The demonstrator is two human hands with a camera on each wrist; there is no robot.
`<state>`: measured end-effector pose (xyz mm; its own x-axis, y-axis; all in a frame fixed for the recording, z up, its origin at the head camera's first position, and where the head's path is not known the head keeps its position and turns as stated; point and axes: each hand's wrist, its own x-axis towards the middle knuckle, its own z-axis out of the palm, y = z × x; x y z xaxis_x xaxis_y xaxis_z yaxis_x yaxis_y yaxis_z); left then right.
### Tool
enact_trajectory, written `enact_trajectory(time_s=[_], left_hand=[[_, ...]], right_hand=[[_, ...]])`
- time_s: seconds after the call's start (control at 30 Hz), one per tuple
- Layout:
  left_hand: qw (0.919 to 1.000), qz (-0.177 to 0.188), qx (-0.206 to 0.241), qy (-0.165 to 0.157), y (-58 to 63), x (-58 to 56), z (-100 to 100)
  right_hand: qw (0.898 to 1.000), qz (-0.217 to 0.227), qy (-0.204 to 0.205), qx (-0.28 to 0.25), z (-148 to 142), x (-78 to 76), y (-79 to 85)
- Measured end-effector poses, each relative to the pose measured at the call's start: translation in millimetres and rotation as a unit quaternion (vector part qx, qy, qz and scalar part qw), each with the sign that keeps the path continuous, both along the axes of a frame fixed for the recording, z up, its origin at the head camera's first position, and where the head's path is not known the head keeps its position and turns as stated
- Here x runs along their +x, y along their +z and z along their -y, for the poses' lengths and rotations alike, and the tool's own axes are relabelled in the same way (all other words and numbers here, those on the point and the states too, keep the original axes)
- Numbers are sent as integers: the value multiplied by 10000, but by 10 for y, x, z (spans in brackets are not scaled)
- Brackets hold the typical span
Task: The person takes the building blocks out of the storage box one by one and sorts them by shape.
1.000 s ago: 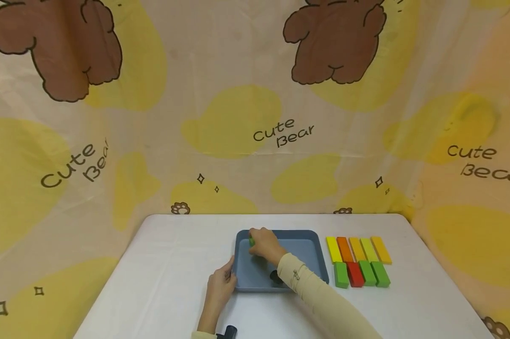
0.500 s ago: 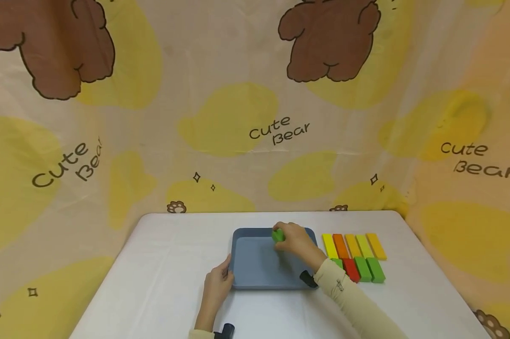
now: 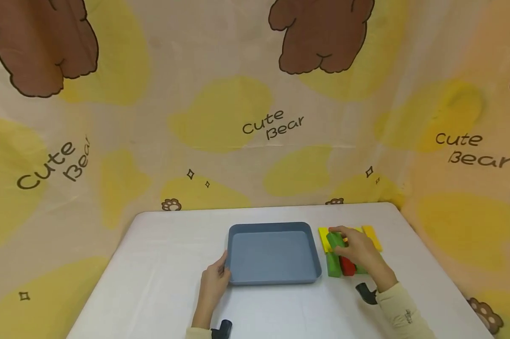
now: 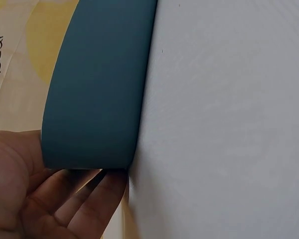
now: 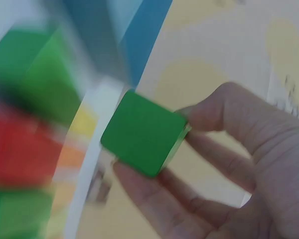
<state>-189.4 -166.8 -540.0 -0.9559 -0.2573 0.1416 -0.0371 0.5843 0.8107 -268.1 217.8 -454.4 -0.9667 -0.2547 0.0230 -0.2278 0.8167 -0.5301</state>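
Observation:
My right hand [image 3: 358, 247] pinches a green block [image 3: 335, 240] between thumb and fingers, over the rows of blocks at the right. In the right wrist view the held block [image 5: 143, 133] shows its square end, with fingertips on opposite sides. A blue-grey tray [image 3: 274, 283] lies on the table, its inside bare. At the tray's left side, my left hand [image 3: 214, 281] grips the edge near the front corner. The left wrist view shows the tray's wall [image 4: 97, 89] between the thumb side and the fingers of the left hand [image 4: 50, 194].
Right of the tray, a front row includes a green block [image 3: 333, 265] and a red block [image 3: 347, 266]. Behind it lie thinner pieces, with a yellow one [image 3: 324, 240] and an orange-yellow one [image 3: 372, 238] at the ends. A bear-print cloth [image 3: 221, 117] hangs behind the white table [image 3: 174, 263].
My right hand has lifted the green block out of the tray and carried it right, over the block rows. The left hand has stayed at the tray's edge. The head view has shifted slightly.

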Motion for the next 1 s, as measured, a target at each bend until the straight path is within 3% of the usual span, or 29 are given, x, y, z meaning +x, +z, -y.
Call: enact_trajectory(time_s=[0.23,0.4,0.77,1.0], left_hand=[[10000,25,54,-69,-23,-21,-2],[9998,-32,169,-106,-40,-21,5],[9998,-106,144,-121,-30,-37,20],[9998,-97,122,-82,-45,-26,22]], right_hand=[[9997,-28,-214,143,-742,15,-75],[9989,-130,-290,350,-1063,84,-190],[9983,221,-322,432,-1199,55,-421],[9979,145,-368,518,-1171,22,-496]])
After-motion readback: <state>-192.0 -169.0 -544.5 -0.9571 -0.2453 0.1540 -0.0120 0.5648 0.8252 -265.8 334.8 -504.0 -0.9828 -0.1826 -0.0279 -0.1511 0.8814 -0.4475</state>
